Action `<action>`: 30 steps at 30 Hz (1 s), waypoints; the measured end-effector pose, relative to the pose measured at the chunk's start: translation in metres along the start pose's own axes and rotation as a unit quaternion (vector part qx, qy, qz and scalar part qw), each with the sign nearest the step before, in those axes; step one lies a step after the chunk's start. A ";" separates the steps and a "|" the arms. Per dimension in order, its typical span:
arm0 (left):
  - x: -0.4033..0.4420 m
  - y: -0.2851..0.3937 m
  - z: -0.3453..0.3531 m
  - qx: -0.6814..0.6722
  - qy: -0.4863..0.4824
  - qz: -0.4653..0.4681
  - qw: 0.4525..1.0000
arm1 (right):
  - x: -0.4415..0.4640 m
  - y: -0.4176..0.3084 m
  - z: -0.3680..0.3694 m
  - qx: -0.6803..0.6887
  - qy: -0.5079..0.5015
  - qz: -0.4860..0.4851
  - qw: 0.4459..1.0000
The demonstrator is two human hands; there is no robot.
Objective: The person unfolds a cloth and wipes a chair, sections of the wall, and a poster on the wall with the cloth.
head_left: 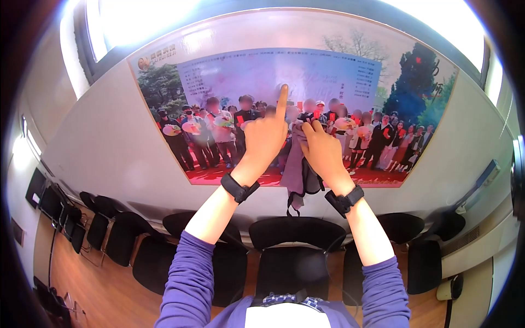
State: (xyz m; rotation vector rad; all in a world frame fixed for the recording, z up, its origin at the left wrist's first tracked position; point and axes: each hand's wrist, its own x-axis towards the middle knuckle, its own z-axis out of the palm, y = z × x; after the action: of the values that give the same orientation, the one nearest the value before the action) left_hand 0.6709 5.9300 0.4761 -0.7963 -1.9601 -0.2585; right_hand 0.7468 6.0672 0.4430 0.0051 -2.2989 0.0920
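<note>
My left hand (265, 134) is raised in front of a large group-photo poster (219, 71) on the wall. Its index finger points up, and the other fingers are curled, with nothing visible in them. Beside it, my right hand (321, 143) pinches a greyish-purple cloth (294, 169) near its top. The cloth hangs down below the poster's lower edge, with dark edging and a black loop at the bottom. Both wrists wear black bands.
A row of black chairs (298, 232) stands along the wall below the poster, and more chairs (98, 229) are at the left. Bright windows are at the upper left and upper right. A dark bin (449, 287) sits at the lower right.
</note>
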 end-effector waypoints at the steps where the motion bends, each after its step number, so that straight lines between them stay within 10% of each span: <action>1: -0.001 0.000 0.001 -0.003 0.005 0.001 1.000 | 0.000 -0.001 -0.002 0.008 -0.021 0.012 1.000; 30: -0.027 -0.004 0.022 0.027 0.047 0.000 0.999 | -0.002 -0.002 -0.001 0.005 -0.016 0.007 1.000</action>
State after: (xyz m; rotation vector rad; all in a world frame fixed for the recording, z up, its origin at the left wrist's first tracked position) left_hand 0.6614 5.9259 0.4422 -0.7362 -1.8707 -0.2371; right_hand 0.7490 6.0656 0.4427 -0.0033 -2.3314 0.1111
